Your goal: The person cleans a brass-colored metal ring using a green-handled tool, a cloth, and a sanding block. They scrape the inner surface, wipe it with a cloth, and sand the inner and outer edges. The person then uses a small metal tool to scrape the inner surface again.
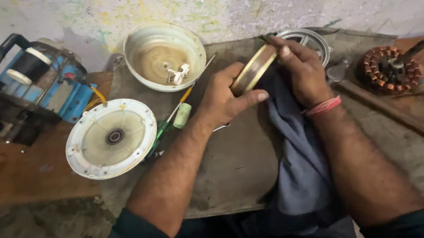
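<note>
Head cam: both hands on a metal ring at the bench's far edge, middle.

Left hand (225, 95) is closed round the brass-coloured ring (253, 69) from below, right hand (301, 71) pinches its top rim, with a grey cloth (295, 147) hanging under it. Looks rigid and fairly heavy, edges probably slick, so I'd grip it across the rim. Screwdriver (174, 119), white round cover (111, 138) and bowl-shaped housing (164, 56) sit toward the left side, copper-wound stator (387, 67) at the right corner.
</note>
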